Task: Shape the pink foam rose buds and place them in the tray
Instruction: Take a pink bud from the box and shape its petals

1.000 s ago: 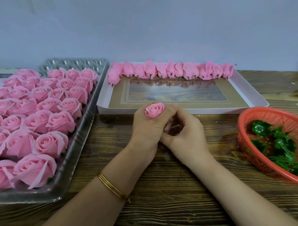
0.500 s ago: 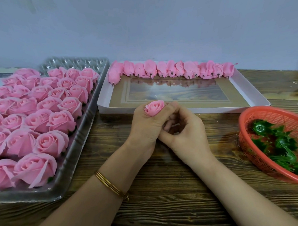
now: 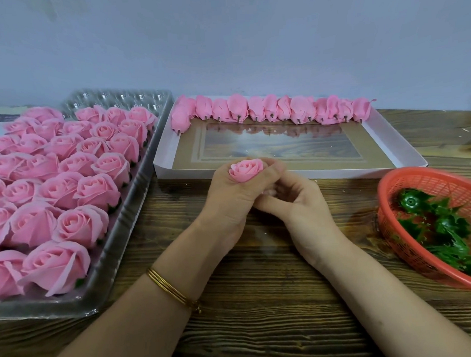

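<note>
My left hand [image 3: 229, 197] grips a pink foam rose bud [image 3: 246, 170] at the table's middle, its fingers curled round the bud so only the top petals show. My right hand [image 3: 294, 202] is pressed against the left from the right, fingers curled under the bud's base, where its grip is hidden. A clear plastic tray [image 3: 138, 193] on the left holds several shaped pink roses [image 3: 94, 190]. A white shallow box [image 3: 389, 144] behind my hands carries a row of unshaped pink buds [image 3: 274, 110] along its far edge.
An orange mesh basket [image 3: 407, 181] with green plastic calyxes [image 3: 441, 223] sits at the right edge. The dark wooden table [image 3: 261, 298] runs under my forearms. A gold bangle [image 3: 169, 286] circles my left wrist. A pale wall stands behind.
Both hands have stayed together with the bud and lifted it slightly toward the white box. The right hand's fingers shifted a little under the bud.
</note>
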A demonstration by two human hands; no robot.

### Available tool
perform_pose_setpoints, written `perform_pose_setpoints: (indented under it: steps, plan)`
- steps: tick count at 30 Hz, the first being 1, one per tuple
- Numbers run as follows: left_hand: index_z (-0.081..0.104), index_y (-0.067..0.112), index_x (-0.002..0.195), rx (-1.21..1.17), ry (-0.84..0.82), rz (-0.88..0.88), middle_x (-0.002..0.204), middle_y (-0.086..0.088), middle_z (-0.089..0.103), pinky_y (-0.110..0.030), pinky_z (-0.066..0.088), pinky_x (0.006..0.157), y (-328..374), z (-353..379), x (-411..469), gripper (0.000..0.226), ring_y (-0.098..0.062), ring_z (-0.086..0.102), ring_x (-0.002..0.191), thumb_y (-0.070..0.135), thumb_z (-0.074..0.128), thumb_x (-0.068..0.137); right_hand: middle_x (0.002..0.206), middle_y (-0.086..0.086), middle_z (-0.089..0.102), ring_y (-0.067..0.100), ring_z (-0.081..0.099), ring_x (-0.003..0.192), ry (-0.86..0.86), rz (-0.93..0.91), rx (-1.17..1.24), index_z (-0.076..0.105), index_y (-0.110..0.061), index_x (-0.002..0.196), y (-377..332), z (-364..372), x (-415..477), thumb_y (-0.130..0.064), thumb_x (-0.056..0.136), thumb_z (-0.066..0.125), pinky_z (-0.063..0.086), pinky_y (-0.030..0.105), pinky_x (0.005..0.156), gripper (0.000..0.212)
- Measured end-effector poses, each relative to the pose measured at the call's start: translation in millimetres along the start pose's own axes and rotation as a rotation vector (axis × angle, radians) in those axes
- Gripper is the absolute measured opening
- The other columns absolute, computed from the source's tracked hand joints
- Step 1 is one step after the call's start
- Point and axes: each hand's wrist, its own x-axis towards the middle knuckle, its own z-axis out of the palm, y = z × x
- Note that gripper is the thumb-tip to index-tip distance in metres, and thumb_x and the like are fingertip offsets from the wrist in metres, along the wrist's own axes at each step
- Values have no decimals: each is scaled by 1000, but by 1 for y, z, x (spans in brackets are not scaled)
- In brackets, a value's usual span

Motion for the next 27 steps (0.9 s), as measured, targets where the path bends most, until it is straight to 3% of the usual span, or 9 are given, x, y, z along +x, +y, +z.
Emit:
perform_pose_setpoints:
  steps: [3,6,8,10,13,15,18,24,27]
  plan:
    - [64,11,61,34,-78,6,85,-6,66,-25,55,69,3,-4,1,13,-15,61,72,14,76,65,106,45,56,26,53,92,3,12,31,70,-7,104,-2,0,0,9,77,70,45,46,97,31]
    - [66,8,64,76,-161,-19,94,-4,68,-29,54,81,8,-9,0,8,-14,64,83,11,74,65,110,44,55,28,59,95,-14,40,98,73,-10,93,-1,-2,1,-3,69,74,45,50,102,25]
    - [66,4,67,95,-177,-37,96,-6,67,-36,50,87,11,-9,-1,11,-16,63,90,13,72,66,99,33,67,21,64,91,-75,56,139,74,-10,90,1,-5,3,-2,71,74,54,39,93,21]
    - [63,2,68,108,-164,-49,95,-8,65,-43,43,83,14,-8,-4,18,-23,57,91,17,72,66,88,18,66,12,61,78,-117,83,160,71,3,96,4,-9,6,1,75,69,50,24,76,21]
    - [66,-1,78,91,-138,-53,87,-16,57,-39,37,65,15,-4,-6,26,-30,48,77,22,70,68,93,18,54,16,48,72,-88,138,179,58,21,104,8,-11,9,2,80,64,39,25,71,31]
    - [65,-8,93,82,-109,-57,84,-19,57,-37,42,64,15,-3,-6,38,-29,53,71,22,69,70,84,16,63,16,56,77,-97,116,177,68,7,103,8,-10,8,4,78,67,47,23,75,26]
    - [65,-9,98,52,-83,-56,82,-16,63,-29,55,73,14,-2,-5,39,-19,62,73,18,69,70,87,7,71,14,65,86,-78,39,101,71,-12,108,7,-7,5,2,72,74,52,26,86,38]
    - [65,6,72,63,-100,-39,84,-8,64,-29,54,74,12,-3,-5,11,-17,62,75,13,71,65,101,18,70,19,65,96,-73,51,131,74,-15,102,5,-5,5,11,78,68,51,31,95,36]
    - [64,3,74,90,-127,-49,87,-5,67,-39,48,80,13,-4,-6,17,-17,61,80,15,72,64,88,13,70,15,64,82,-104,85,126,77,-11,91,4,-6,5,10,77,66,51,26,83,27]
